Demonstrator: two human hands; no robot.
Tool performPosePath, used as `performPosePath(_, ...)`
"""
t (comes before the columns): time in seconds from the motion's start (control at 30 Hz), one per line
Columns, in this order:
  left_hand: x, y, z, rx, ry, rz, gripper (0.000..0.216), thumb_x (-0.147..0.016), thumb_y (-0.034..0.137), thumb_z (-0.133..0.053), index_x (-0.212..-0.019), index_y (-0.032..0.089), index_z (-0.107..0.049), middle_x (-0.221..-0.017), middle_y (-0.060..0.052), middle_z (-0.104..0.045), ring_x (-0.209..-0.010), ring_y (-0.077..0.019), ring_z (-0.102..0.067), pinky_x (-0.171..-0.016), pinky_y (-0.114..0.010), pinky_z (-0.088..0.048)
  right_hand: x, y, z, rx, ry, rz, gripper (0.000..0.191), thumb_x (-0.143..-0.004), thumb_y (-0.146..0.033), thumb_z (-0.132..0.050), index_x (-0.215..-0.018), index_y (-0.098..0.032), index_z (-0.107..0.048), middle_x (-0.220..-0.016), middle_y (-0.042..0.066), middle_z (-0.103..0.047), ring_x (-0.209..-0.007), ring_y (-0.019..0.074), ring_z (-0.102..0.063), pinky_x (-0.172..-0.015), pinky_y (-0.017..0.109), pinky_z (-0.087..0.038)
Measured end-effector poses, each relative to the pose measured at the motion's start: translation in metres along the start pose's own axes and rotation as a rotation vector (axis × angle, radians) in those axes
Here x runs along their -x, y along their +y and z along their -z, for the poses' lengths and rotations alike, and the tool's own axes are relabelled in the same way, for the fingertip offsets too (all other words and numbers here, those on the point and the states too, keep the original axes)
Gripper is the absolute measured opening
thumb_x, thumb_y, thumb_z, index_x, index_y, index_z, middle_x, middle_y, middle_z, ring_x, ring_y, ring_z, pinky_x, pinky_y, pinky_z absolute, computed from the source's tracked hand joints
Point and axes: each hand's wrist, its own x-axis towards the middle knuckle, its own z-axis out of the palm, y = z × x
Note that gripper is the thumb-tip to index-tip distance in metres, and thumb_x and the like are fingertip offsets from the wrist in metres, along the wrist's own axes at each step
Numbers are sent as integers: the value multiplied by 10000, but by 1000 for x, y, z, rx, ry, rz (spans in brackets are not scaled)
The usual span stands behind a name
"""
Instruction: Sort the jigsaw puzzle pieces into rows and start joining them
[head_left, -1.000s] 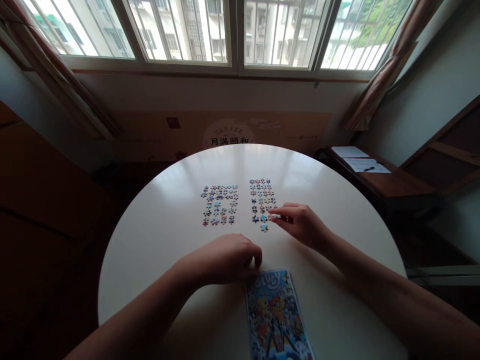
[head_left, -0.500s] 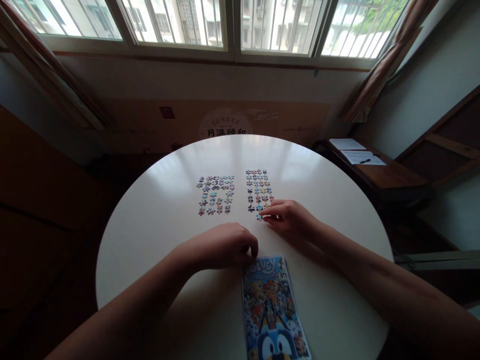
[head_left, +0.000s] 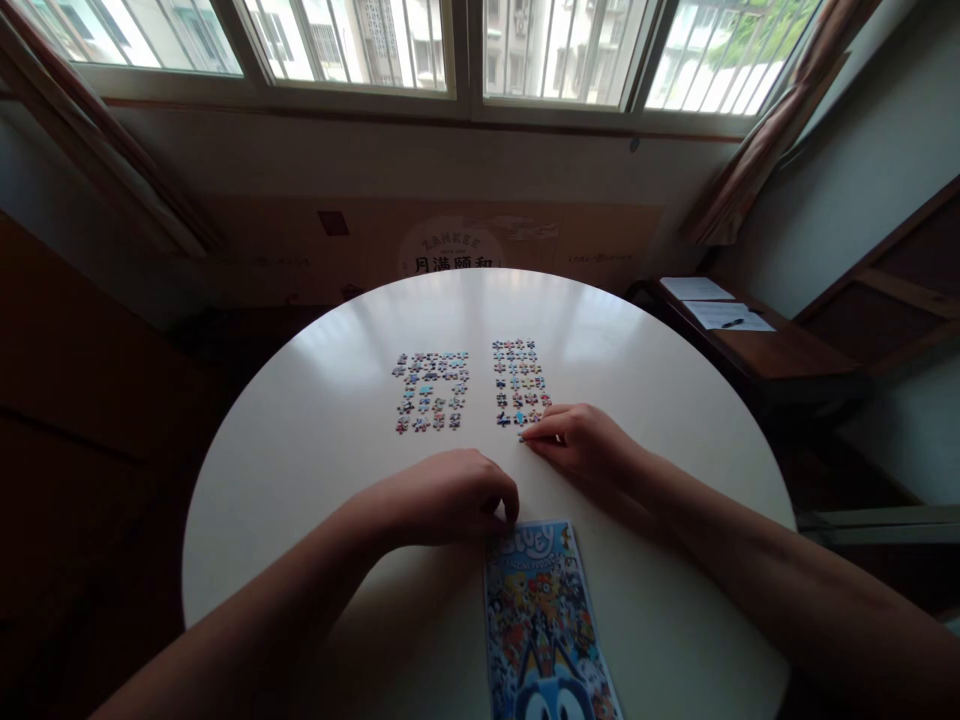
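Note:
My right hand (head_left: 589, 437) pinches a puzzle piece (head_left: 520, 437) between thumb and forefinger, low over the table just below the right-hand block of pieces. That block of small jigsaw pieces (head_left: 514, 370) lies in loose rows. To its left lies a second block of jigsaw pieces (head_left: 421, 407), with a gap inside it. My left hand (head_left: 469, 495) is curled, its fingertips drawn together at the top edge of a colourful BLUEY picture sheet (head_left: 534, 610). Whatever those fingers hold, if anything, is hidden.
Everything lies on a round white table (head_left: 300, 420). A dark wooden side table (head_left: 795, 350) at the right bears papers (head_left: 720, 316) and a pen. Beyond the table stand a printed cardboard panel (head_left: 585, 240) and a barred window (head_left: 547, 50).
My right fingertips have closed around the puzzle piece, which now shows less between them. My left hand stays almost in place by the picture sheet. The view has shifted slightly.

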Motion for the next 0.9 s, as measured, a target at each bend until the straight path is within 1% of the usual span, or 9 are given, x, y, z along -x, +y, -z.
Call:
performPosePath(0.1,2,-1,3,-12,39,-11,158,-817,121,-724,-896,246,-781,-772,28,-718,-667,-118,-611,-639,-229,-432,0,1,0,-10,12,12,168,-929,-203,-690,-995,-260,-834,-949,31,-776,-825,157,-707,-767,282,-539)
performPosePath(0.17,4,-5,6,-25,106,-36,89,-817,132,-739,-834,218,-749,-745,31,-697,-652,-108,-594,-632,-229,-420,1,3,1,-20,24,44,184,-926,-199,-683,-1030,-246,-827,-931,38,-762,-791,149,-691,-732,276,-531)
performPosePath(0.27,7,-17,13,-19,292,-81,76,-856,196,-736,-789,196,-700,-705,33,-657,-638,-101,-566,-633,-235,-411,2,6,3,-42,24,93,231,-947,-209,-649,-1117,-223,-805,-920,49,-740,-741,135,-664,-693,269,-520)
performPosePath(0.37,9,-30,17,-26,488,-27,90,-866,215,-726,-788,192,-687,-673,38,-620,-610,-97,-534,-630,-242,-404,2,8,3,-23,26,102,220,-950,-213,-635,-1084,-203,-810,-917,59,-737,-710,130,-658,-663,265,-510)
performPosePath(0.43,9,-32,17,-34,526,16,82,-857,218,-732,-792,192,-690,-667,40,-611,-598,-97,-522,-621,-245,-395,2,6,2,2,8,103,220,-944,-209,-635,-1073,-203,-813,-915,61,-742,-689,129,-656,-641,262,-503)
performPosePath(0.5,7,-29,15,-41,470,22,77,-857,227,-734,-797,195,-697,-671,38,-621,-606,-102,-530,-616,-247,-392,1,5,1,22,-4,105,218,-943,-205,-636,-1062,-217,-818,-911,56,-748,-691,134,-665,-643,263,-507)
performPosePath(0.67,5,-12,7,-10,229,-30,29,-850,235,-743,-834,212,-735,-719,20,-683,-642,-120,-591,-637,-254,-423,-1,3,1,37,-21,93,199,-960,-216,-640,-1028,-244,-826,-900,46,-756,-763,163,-700,-690,277,-525)
performPosePath(0.77,5,-8,4,7,173,-21,47,-823,230,-764,-869,225,-761,-722,22,-696,-657,-129,-616,-652,-261,-439,-1,3,1,22,-35,87,195,-972,-232,-639,-1032,-252,-824,-898,45,-755,-762,160,-696,-693,274,-523)
performPosePath(0.9,5,-11,4,-14,129,-7,28,-812,232,-766,-822,217,-745,-710,24,-694,-639,-127,-606,-635,-264,-427,0,4,1,16,-39,75,188,-969,-231,-640,-1022,-244,-820,-888,43,-745,-747,153,-686,-687,273,-515)
